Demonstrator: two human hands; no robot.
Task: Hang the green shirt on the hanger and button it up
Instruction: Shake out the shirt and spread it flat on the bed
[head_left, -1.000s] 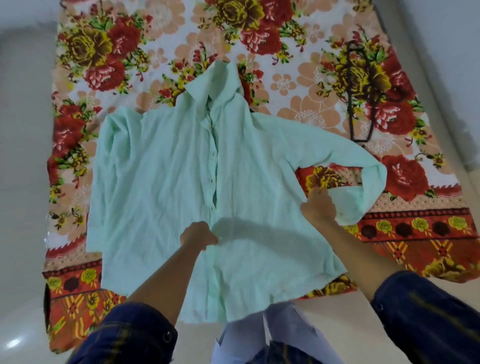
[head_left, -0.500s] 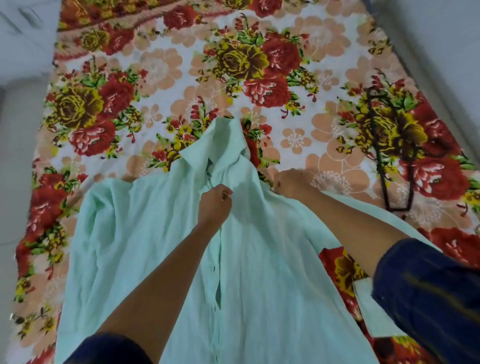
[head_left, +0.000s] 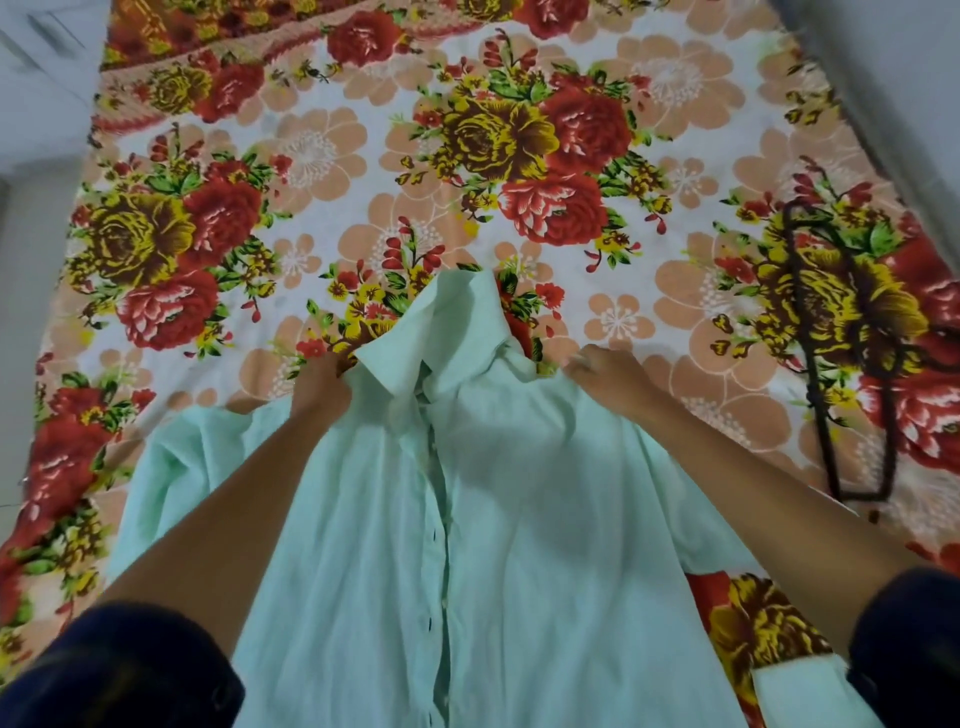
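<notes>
You're leaning in over the green shirt (head_left: 519, 545), which is lying front-up on the floral sheet (head_left: 363, 156) with its collar pointing away from you. Your left hand (head_left: 322, 384) is gripping the fabric at the left shoulder, just beside the collar, fingers curled into the cloth. Your right hand (head_left: 602, 379) is lying at the right shoulder seam, knuckles up; it looks like it's pinching the edge there, though the fingertips are tucked out of sight.

The hanger (head_left: 852, 364) is lying untouched on the sheet, well apart from the shirt on your right. So nothing's hung yet. The placket is looking only loosely overlapped, gaping near the neck, so I'd judge the buttoning isn't done either. You're very early: getting the hanger into those shoulders, then all the buttons, is still ahead of you.
</notes>
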